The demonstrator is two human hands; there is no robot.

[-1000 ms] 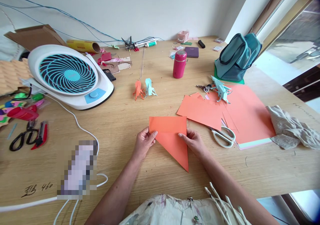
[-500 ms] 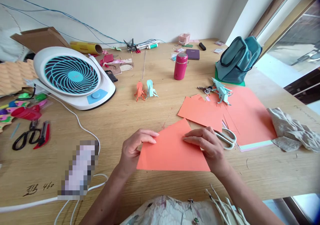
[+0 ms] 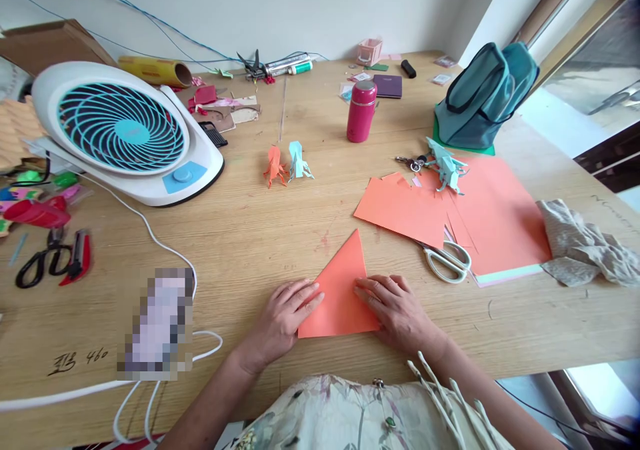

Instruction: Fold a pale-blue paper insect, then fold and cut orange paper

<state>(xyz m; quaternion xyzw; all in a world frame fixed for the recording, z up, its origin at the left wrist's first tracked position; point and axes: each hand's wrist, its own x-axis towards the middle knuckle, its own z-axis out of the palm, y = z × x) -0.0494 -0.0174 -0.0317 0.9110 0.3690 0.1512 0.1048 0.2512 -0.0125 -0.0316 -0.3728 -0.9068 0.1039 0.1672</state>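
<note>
A folded orange paper triangle (image 3: 341,289) lies flat on the wooden table (image 3: 260,237) in front of me, its tip pointing away. My left hand (image 3: 285,317) rests flat on its lower left edge, fingers stretched out. My right hand (image 3: 397,310) presses flat on its right side, fingers spread. Neither hand grips anything. Two small folded paper figures, one orange (image 3: 273,165) and one light blue (image 3: 299,160), stand further back. Another light blue paper figure (image 3: 447,167) stands on the orange sheets (image 3: 480,217) to the right.
White-handled scissors (image 3: 447,262) lie by the orange sheets. A white and blue fan (image 3: 125,133) stands at left with its cord (image 3: 160,247). A pink bottle (image 3: 361,111), a teal bag (image 3: 483,97), a grey cloth (image 3: 583,243), black scissors (image 3: 37,263) and craft clutter surround.
The orange paper was turned over and folded into a smaller upright triangle. Both hands went from pinching its edges to lying flat on it, nearer my body.
</note>
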